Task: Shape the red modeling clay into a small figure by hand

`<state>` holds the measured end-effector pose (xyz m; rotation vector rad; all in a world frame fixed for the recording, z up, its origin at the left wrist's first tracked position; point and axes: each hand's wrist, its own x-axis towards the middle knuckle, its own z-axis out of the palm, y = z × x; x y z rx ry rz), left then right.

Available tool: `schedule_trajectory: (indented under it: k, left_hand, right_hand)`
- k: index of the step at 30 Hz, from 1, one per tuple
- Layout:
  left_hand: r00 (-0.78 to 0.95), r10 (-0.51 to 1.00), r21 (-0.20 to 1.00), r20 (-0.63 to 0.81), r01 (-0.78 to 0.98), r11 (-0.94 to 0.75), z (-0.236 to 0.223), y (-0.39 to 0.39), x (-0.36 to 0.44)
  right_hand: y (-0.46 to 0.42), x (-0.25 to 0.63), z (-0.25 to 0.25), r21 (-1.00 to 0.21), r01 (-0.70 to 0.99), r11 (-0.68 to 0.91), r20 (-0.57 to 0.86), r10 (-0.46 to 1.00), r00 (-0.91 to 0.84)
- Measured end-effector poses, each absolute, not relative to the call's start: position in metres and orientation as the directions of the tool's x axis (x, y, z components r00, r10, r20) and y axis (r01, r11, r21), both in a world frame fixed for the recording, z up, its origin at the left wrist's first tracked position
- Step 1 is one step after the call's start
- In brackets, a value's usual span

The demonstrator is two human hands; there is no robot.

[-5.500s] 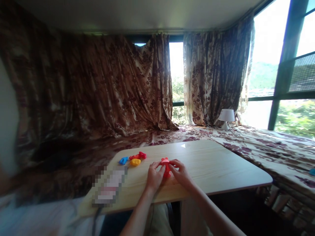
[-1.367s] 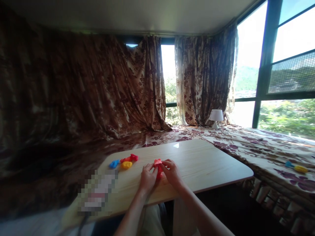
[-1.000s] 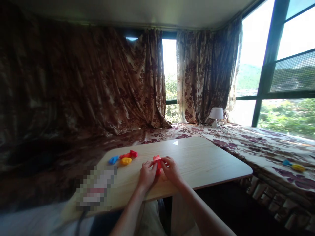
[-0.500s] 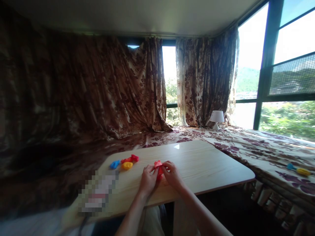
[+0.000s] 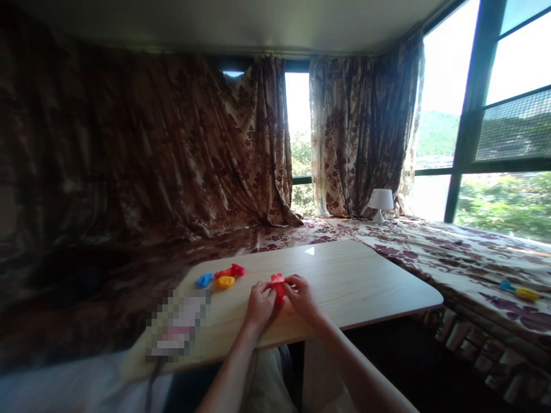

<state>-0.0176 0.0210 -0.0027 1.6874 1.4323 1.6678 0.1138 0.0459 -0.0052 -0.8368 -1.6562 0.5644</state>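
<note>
Above the tabletop (image 5: 344,281), a soft, crumpled red piece (image 5: 279,287) is stretched between my two hands; whether it is clay, cloth or rubber I cannot tell. My left hand (image 5: 259,305) pinches its left edge between thumb and fingers. On the opposite edge, the thumb and fingers of my right hand (image 5: 302,297) are closed in the same way. Up and to the left lie a blue crumpled piece (image 5: 204,280), a yellow crumpled piece (image 5: 225,282) and a red crumpled lump (image 5: 230,271), close together.
A blurred-out flat object (image 5: 178,330) with a dark cord lies at the table's left side. Beyond the table is a flowered bedspread (image 5: 413,241) bearing a white lamp (image 5: 380,203). To the right, a yellow piece (image 5: 527,294) and a blue piece (image 5: 507,285) rest on it.
The red piece is spread a little flatter and wider between my fingers. Both hands keep their pinch. The view has shifted slightly, and the other pieces lie as before.
</note>
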Motion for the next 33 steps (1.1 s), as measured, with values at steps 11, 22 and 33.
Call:
schedule_trajectory:
  k: [11,22,33]
  left_hand:
    - [-0.279,0.805,0.802,0.524,0.482,-0.355,-0.008,0.022,-0.022]
    - [-0.293,0.826,0.836,0.482,0.434,-0.334,-0.001,0.013,-0.022]
    - [-0.335,0.846,0.897,0.416,0.304,-0.321,-0.001,0.01,-0.03]
  right_hand:
    - [0.049,0.116,-0.007,-0.751,0.227,0.62,0.612,0.783,-0.116]
    - [0.051,0.127,-0.004,-0.852,0.081,0.518,0.514,0.855,-0.066]
    - [0.038,0.132,-0.003,-0.857,0.016,0.515,0.482,0.813,-0.327]
